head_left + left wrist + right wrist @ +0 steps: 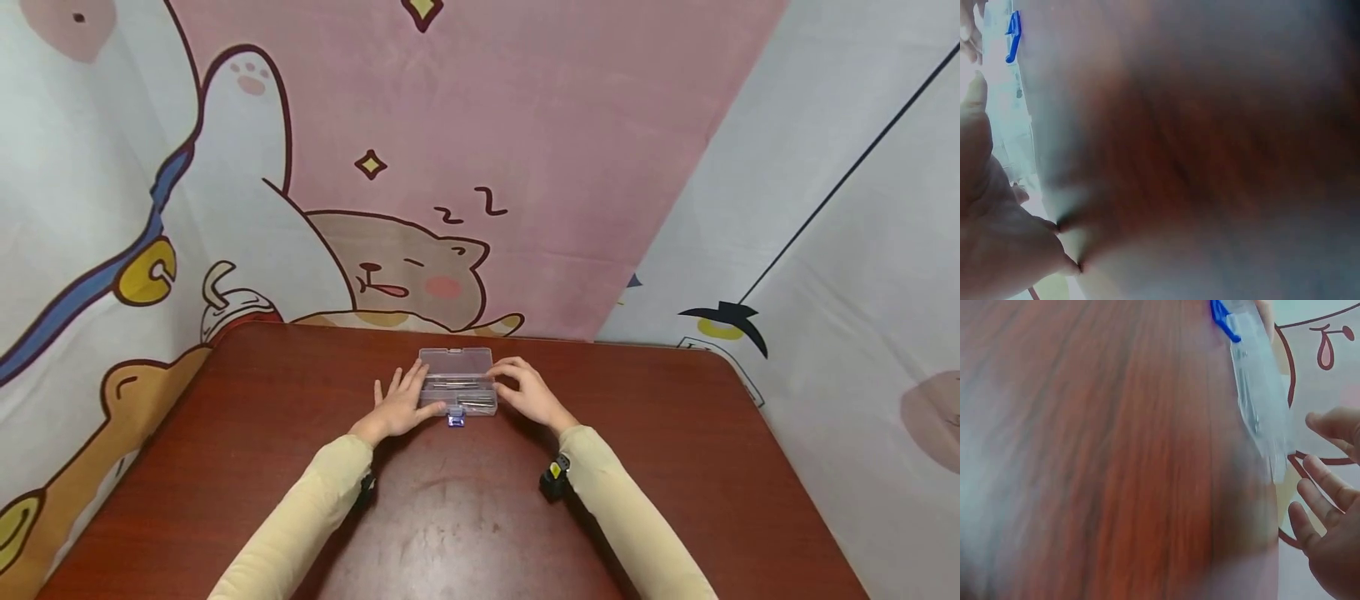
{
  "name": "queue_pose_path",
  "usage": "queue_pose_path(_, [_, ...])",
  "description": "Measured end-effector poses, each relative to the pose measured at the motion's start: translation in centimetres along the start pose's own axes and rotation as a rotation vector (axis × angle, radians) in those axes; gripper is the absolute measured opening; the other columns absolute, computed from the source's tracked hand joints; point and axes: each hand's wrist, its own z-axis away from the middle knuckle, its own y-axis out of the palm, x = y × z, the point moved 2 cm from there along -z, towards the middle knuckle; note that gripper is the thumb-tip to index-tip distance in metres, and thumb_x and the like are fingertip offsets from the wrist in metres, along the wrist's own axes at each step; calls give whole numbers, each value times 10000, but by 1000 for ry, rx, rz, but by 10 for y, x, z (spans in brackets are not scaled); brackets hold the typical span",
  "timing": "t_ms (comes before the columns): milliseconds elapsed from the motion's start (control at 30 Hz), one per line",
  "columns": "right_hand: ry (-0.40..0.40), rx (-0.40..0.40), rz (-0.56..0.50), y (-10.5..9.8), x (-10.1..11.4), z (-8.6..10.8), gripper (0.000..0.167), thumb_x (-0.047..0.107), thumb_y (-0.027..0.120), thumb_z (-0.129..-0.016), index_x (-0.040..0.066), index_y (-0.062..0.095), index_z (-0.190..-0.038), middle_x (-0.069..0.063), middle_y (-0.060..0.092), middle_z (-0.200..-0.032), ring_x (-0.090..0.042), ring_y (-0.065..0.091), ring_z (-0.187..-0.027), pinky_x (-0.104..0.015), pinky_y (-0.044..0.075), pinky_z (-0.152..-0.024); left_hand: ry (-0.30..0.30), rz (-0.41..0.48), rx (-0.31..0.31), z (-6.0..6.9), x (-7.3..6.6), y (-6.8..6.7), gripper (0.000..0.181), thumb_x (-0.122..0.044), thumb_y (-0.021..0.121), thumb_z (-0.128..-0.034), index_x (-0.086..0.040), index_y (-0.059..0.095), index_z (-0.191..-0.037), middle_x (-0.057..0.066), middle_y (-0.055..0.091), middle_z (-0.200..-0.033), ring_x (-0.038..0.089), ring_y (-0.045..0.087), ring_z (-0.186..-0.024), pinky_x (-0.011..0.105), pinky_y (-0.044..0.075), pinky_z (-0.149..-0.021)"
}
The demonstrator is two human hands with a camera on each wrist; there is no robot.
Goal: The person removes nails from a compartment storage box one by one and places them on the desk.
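Observation:
A clear plastic box [487,408] stands at the back middle of the table, its lid [457,362] folded back. Thin metal pieces [454,384] lie inside in compartments; their exact kind is too small to tell. A blue latch [456,420] sticks out at the box's front, also visible as a blue clip [1014,37] in the left wrist view. My left hand [399,408] rests with spread fingers at the box's left side, thumb along the front edge. At the right side, my right hand [528,392] has loosely bent fingers, standing apart from the box [1263,394] in the right wrist view.
The brown wooden table [465,517] extends around the box, its back edge close behind the lid. A cartoon-printed cloth [570,167] hangs behind and at both sides. A dark device [553,479] is strapped at the right wrist.

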Motion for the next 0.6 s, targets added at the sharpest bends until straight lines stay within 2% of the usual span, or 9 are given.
queue_pose_path(133, [3,42,-32,6,4,-6,166,3,650,-883,39,736,-1021,-187,575,-1170,-312,510,-1114,-491,395,-948,12,-30,-14,0,-10,-2,835,-534,578,-917,-47,260,-1516,143,160,-1588,490,124,-1398,678,21,-1055])
queue_pose_path(367, [-18,117,16,12,-1,-13,167,16,650,-895,63,775,-996,-194,582,-1165,-309,513,-1073,-435,395,-905,13,-108,-8,-6,-22,-3,854,-606,626,-848,-96,365,-1481,145,253,-1540,481,230,-1364,663,86,-1064])
queue_pose_path(467, [-5,125,14,10,-4,-14,175,-2,661,-881,49,772,-1006,-197,596,-1145,-307,534,-1054,-422,418,-883,15,-107,-7,-9,-22,1,854,-621,641,-827,-139,378,-1480,156,225,-1526,470,214,-1359,658,101,-1064])
queue_pose_path(600, [19,137,15,7,-4,-16,181,-2,670,-879,37,763,-1029,-195,605,-1133,-307,549,-1039,-424,441,-862,13,-33,-4,-13,-18,4,841,-593,676,-814,-161,385,-1474,201,112,-1556,486,115,-1384,667,74,-1058])
